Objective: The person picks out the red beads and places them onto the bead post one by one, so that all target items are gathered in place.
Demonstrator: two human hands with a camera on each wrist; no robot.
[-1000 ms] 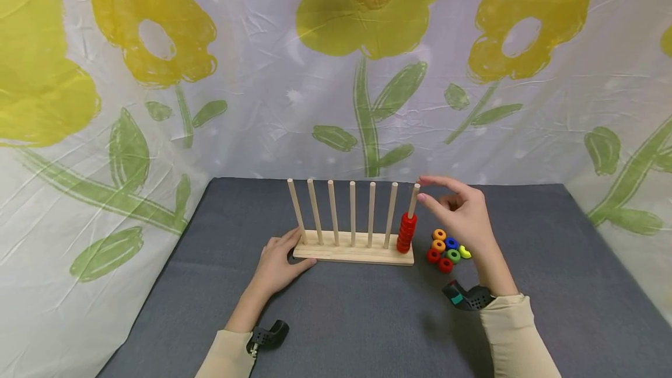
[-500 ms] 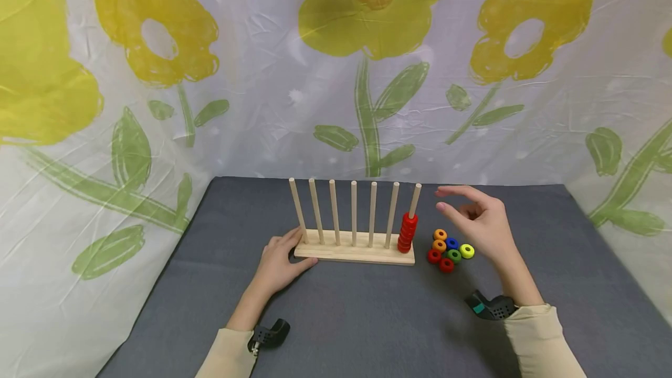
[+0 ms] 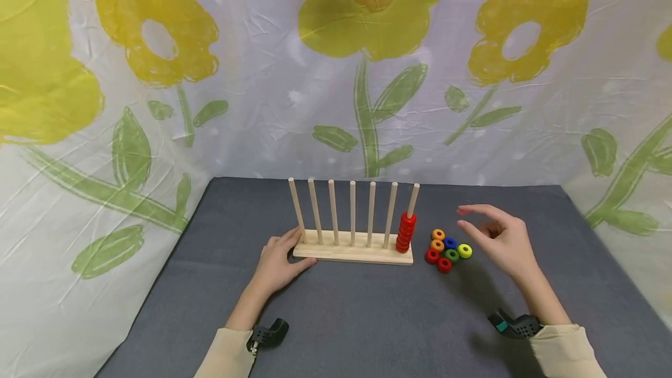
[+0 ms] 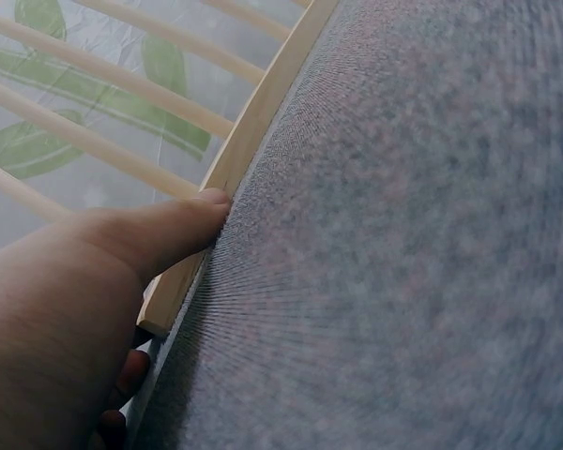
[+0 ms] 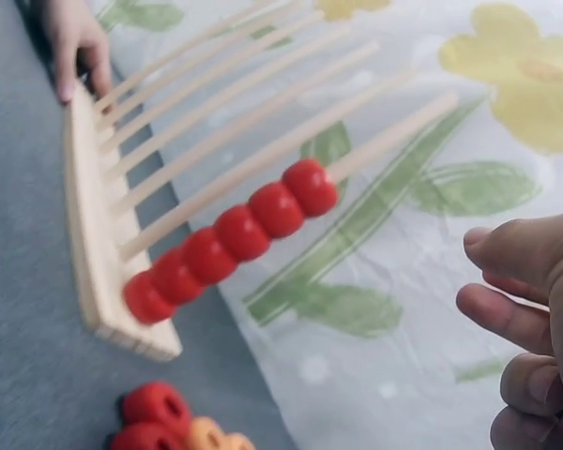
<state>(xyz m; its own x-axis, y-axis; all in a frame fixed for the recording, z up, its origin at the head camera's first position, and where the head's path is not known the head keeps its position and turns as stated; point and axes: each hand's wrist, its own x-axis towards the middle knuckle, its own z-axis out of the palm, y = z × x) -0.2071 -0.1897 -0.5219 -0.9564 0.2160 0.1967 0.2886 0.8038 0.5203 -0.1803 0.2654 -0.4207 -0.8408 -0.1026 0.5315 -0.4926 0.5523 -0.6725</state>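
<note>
A wooden peg rack (image 3: 353, 254) stands on the table, several upright pegs in its base. Red beads (image 3: 405, 232) are stacked on its rightmost peg, and bare wood shows on the others. My left hand (image 3: 278, 262) grips the left end of the base; its thumb (image 4: 192, 225) lies along the front edge, the other fingers mostly hidden past the end. My right hand (image 3: 501, 238) hovers right of the rack with nothing in it. Thumb and index finger are held apart, as the right wrist view also shows, while the other fingers (image 5: 530, 384) curl loosely.
Loose beads lie together right of the rack: red (image 3: 444, 265), orange (image 3: 437, 245), blue (image 3: 450, 243), green (image 3: 451, 256) and yellow (image 3: 464, 251). A dark grey cloth (image 3: 336, 319) covers the table. Behind it hangs a flower-printed curtain (image 3: 262, 104).
My right hand has drawn away from the top of the rightmost peg, moving right and somewhat nearer to me. My left hand stays on the rack, and the beads lie as before.
</note>
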